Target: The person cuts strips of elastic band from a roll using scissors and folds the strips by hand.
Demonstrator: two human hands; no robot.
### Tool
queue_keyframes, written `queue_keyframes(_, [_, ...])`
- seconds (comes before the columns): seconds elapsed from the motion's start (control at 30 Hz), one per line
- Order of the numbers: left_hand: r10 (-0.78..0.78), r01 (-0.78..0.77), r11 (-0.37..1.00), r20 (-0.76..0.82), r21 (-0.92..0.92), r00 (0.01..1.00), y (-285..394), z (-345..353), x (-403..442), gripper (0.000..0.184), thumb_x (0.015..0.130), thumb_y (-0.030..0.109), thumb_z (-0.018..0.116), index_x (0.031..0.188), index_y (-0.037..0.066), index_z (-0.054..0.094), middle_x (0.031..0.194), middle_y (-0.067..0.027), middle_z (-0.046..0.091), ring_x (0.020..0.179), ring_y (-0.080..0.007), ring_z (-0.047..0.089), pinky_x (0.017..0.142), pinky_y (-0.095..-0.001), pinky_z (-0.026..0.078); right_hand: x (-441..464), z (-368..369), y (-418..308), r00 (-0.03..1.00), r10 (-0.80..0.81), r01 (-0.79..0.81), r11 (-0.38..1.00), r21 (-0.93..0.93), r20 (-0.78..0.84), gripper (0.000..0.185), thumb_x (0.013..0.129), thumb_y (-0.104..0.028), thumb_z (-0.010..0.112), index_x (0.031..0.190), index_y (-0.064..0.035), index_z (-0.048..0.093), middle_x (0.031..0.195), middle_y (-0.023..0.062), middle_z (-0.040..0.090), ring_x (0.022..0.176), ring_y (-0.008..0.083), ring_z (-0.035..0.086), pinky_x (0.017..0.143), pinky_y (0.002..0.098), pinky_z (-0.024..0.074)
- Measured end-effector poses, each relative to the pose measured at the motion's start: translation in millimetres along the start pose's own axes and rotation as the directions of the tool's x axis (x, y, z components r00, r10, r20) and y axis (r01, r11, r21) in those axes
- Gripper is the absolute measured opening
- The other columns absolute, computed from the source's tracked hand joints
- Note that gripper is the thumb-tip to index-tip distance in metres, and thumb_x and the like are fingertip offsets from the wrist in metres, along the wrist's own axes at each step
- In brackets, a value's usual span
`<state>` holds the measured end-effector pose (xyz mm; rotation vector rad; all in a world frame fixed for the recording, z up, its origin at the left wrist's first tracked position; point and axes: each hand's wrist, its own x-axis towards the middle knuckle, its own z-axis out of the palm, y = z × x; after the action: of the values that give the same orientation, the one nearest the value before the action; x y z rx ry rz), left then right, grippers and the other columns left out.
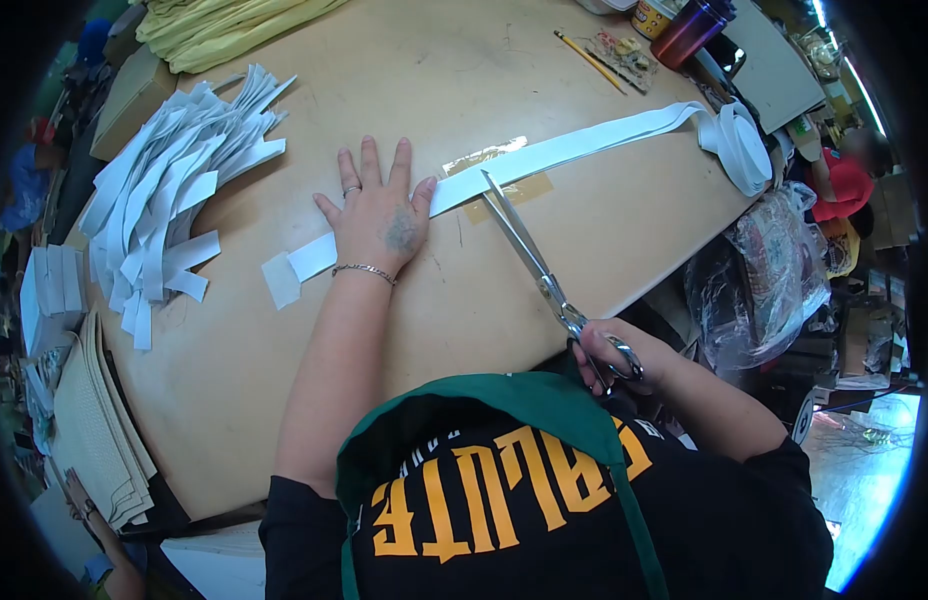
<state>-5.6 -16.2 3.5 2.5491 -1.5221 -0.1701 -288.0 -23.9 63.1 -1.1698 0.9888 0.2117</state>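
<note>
A long white elastic band (574,153) runs across the table, from a square of tape (281,280) at its left end to a loose coil (736,150) at the right. My left hand (382,205) lies flat over the band with its fingers spread, pressing it to the tabletop. In my right hand (609,357) are metal scissors (529,255), fingers through the handles. Their blades point away from me, and the tips meet the band at a strip of brown tape (524,190) on the table. Whether the blades are slightly apart is hard to tell.
Left of my hand lies a heap of cut white strips (174,190). Folded yellow fabric (224,25) sits at the far left. A pencil (590,62) and a dark tumbler (692,35) are at the far right. Plastic-wrapped goods (754,285) stand beyond the right edge; another person's hand (79,495) shows lower left.
</note>
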Motion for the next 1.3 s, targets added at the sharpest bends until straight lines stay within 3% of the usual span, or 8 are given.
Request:
queue_keyframes(0.2, [0.007, -0.007, 1.0, -0.015, 0.0, 1.0, -0.2, 1.0, -0.6, 0.055, 0.092, 0.049, 0.034, 0.141, 0.024, 0.029, 0.149, -0.0119, 0.018, 0.138, -0.0355, 0.012, 0.1, -0.0681, 0.014, 12.5, 2.3, -8.1, 0.999, 0.019, -0.021, 0.998, -0.057, -0.038, 0.066, 0.075, -0.073, 0.048, 0.073, -0.007, 0.049, 0.061, 0.0024, 0.051, 0.051, 0.0092, 0.051, 0.048, 0.0197, 0.0428])
queue_keyframes(0.7, [0.0, 0.0, 1.0, 0.008, -0.01, 1.0, 0.3, -0.5, -0.6, 0.056, 0.092, 0.05, 0.033, 0.141, 0.024, 0.029, 0.149, -0.0113, 0.017, 0.138, -0.0348, 0.009, 0.101, -0.0682, 0.011, 20.2, 11.6, -16.2, 0.99, 0.026, -0.045, 0.99, -0.132, -0.14, 0.062, 0.076, -0.069, 0.052, 0.07, -0.008, 0.051, 0.056, 0.0011, 0.049, 0.048, 0.0082, 0.05, 0.046, 0.0205, 0.0425])
queue_keyframes(1.1, [0.014, -0.014, 1.0, -0.034, -0.002, 0.999, -0.5, 2.3, -1.0, 0.054, 0.092, 0.048, 0.035, 0.14, 0.023, 0.031, 0.148, -0.0123, 0.019, 0.137, -0.036, 0.013, 0.1, -0.0689, 0.014, 22.2, 20.0, -22.8, 0.977, 0.084, -0.118, 0.979, -0.167, -0.195, 0.048, 0.082, -0.051, 0.061, 0.064, -0.0067, 0.053, 0.053, 0.0002, 0.049, 0.046, 0.0074, 0.05, 0.045, 0.0194, 0.0424])
queue_keyframes(1.3, [0.021, -0.021, 1.0, -0.049, 0.009, 0.999, -0.4, 3.0, -1.0, 0.054, 0.092, 0.048, 0.035, 0.14, 0.023, 0.032, 0.148, -0.0126, 0.02, 0.137, -0.0367, 0.013, 0.099, -0.0694, 0.014, 23.3, 14.4, -14.8, 0.991, 0.062, -0.073, 0.993, -0.089, -0.122, 0.054, 0.081, -0.059, 0.057, 0.068, -0.0068, 0.053, 0.053, 0.0004, 0.049, 0.046, 0.0075, 0.051, 0.045, 0.0195, 0.0421])
